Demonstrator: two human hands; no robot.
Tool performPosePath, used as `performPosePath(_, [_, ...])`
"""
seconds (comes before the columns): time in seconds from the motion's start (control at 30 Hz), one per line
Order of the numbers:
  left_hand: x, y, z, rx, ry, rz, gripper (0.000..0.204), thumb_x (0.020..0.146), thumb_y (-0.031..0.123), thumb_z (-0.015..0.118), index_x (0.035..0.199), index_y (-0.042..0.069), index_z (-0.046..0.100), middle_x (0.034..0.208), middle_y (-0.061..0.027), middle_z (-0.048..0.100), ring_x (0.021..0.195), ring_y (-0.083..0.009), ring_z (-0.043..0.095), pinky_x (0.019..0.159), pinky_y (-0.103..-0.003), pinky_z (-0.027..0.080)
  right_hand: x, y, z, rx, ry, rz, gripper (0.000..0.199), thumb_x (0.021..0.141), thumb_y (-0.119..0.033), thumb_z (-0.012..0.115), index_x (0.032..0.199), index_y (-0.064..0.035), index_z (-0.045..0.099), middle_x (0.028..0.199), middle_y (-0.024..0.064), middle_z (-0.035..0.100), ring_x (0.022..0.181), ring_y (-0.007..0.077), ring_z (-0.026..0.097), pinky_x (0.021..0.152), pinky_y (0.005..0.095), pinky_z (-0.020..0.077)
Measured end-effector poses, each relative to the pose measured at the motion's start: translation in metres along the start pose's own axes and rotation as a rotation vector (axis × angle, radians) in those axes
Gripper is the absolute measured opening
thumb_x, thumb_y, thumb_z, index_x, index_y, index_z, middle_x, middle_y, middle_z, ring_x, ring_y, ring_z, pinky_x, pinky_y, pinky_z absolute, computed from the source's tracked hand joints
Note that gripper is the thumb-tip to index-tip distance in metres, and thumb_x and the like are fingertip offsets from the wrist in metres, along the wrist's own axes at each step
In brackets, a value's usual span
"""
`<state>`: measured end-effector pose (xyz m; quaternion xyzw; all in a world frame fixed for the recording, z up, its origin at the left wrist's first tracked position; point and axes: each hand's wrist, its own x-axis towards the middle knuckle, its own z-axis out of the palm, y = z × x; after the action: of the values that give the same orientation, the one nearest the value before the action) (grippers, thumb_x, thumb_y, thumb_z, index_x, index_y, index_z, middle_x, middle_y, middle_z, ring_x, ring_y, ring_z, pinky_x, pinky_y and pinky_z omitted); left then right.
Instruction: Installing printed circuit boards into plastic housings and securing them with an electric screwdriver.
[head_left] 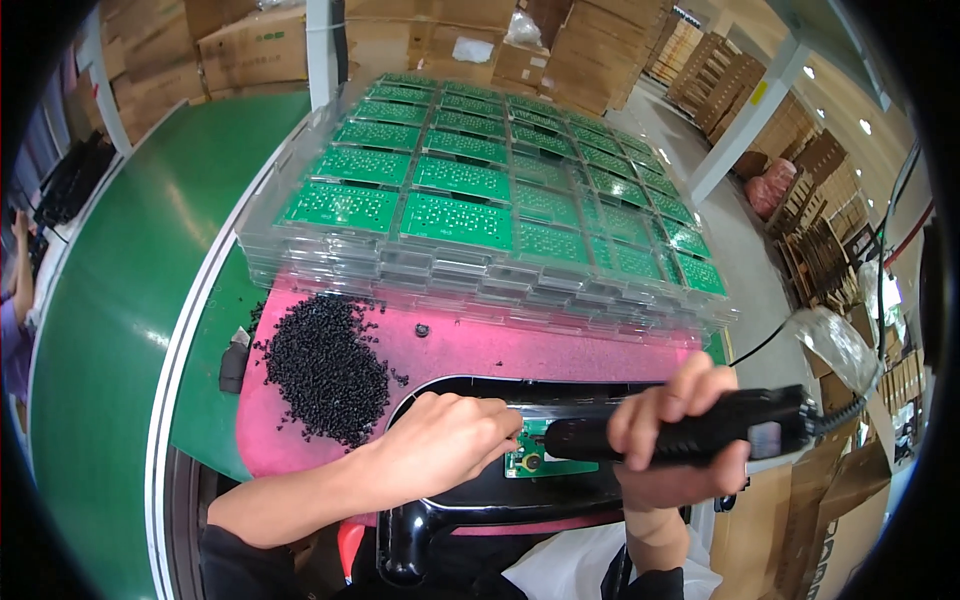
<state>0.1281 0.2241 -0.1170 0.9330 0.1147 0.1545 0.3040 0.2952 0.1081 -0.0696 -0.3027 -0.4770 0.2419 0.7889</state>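
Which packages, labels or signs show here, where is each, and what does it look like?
Clear plastic trays: stacked mid-table, holding green circuit boards.
Cardboard boxes: brown, piled behind the table.
White label: rectangular, on a far box.
Yellow sign: small, on the white pillar.

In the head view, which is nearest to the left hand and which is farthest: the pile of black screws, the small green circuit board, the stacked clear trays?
From the left hand:
1. Small green circuit board, at its fingertips, to the right.
2. Pile of black screws, on the pink mat, up and left.
3. Stacked clear trays, farther back.
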Motion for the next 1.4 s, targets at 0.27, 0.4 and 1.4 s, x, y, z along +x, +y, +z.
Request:
performPosePath(0.27, [0.004, -0.001, 0.000, -0.267, 0.082, 0.256, 0.013, 0.088, 0.014, 0.071, 0.096, 0.005, 0.068, 0.086, -0.0085, 0.070, 0.072, -0.0281, 0.068, 0.059, -0.036, 0.054, -0.004, -0.027, 0.003, 0.133, 0.031, -0.121, 0.046, 0.096, -0.047, 0.054, 0.092, -0.0053, 0.037, 0.093, 0.0071, 0.043, 0.038, 0.0100, 0.044, 0.037, 0.0262, 0.0392])
performPosePath(0.4, [0.003, 0.003, -0.003, -0.159, 0.064, 0.256, 0.013, 0.087, 0.015, 0.072, 0.094, 0.005, 0.067, 0.087, -0.0069, 0.070, 0.076, -0.0256, 0.069, 0.059, -0.035, 0.054, -0.010, -0.025, 0.006, 0.072, 0.135, -0.117, 0.047, 0.095, -0.050, 0.054, 0.092, -0.0060, 0.038, 0.093, 0.0064, 0.043, 0.038, 0.0104, 0.043, 0.037, 0.0271, 0.0382])
performPosePath(1.4, [0.001, 0.003, 0.002, 0.060, 0.272, 0.189, 0.012, 0.088, 0.013, 0.068, 0.089, 0.004, 0.060, 0.080, -0.0066, 0.060, 0.074, -0.0249, 0.064, 0.055, -0.037, 0.050, -0.016, -0.013, 0.015, 0.034, -0.254, 0.386, 0.044, 0.079, -0.027, 0.083, 0.103, 0.0000, 0.059, 0.091, 0.0140, 0.061, 0.066, 0.0179, 0.060, 0.071, 0.0326, 0.0505])
